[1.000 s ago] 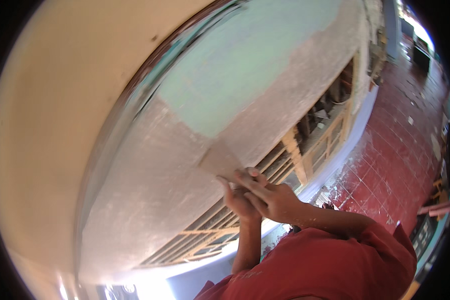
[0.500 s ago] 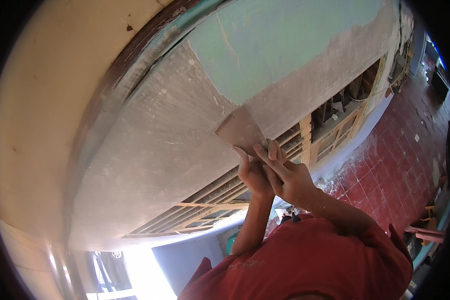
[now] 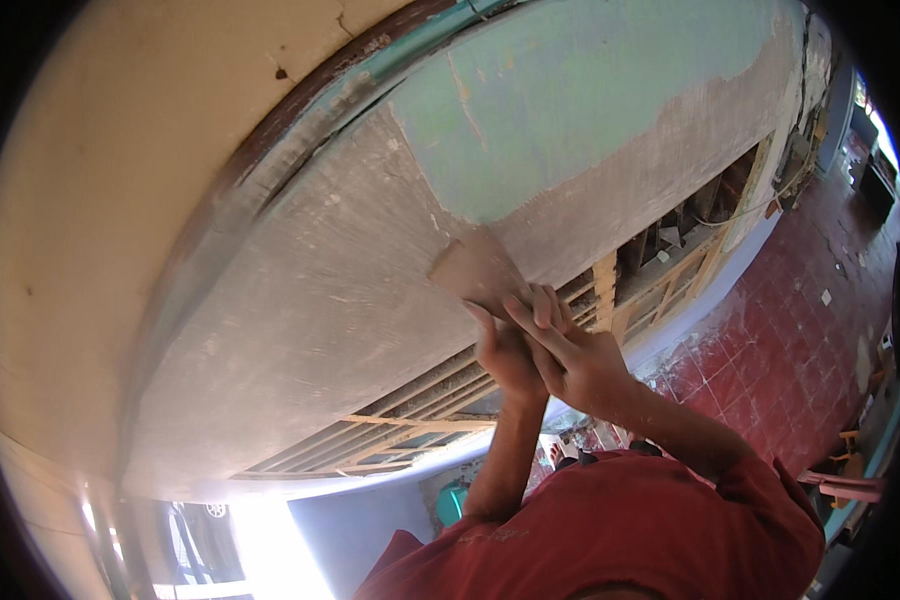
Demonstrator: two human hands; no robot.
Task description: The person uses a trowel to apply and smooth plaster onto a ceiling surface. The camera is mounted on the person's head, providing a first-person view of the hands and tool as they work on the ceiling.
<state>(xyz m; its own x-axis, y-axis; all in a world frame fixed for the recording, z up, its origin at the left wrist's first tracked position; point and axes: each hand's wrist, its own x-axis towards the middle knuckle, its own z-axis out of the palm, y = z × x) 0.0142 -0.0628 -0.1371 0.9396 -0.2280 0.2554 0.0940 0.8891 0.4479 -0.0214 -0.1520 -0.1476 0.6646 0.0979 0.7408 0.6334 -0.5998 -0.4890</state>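
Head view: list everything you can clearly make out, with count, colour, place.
Flat blade-shaped hand tool: 1, grey-brown, centre.
Painted patch: 1, pale green, upper centre.
Rough bare surface: 1, grey, left of and below the patch.
Slatted wooden framework: 1, tan, along the bare surface's lower edge.
Smooth surface: 1, cream, far left.
Tiled floor: 1, red, right.
Rounded object, kind unclear: 1, teal, lower centre.
Cloth shirt: 1, red, bottom.
Left hand: 1, bare, holding the tool's near end.
Right hand: 1, bare, holding the tool, beside the left.
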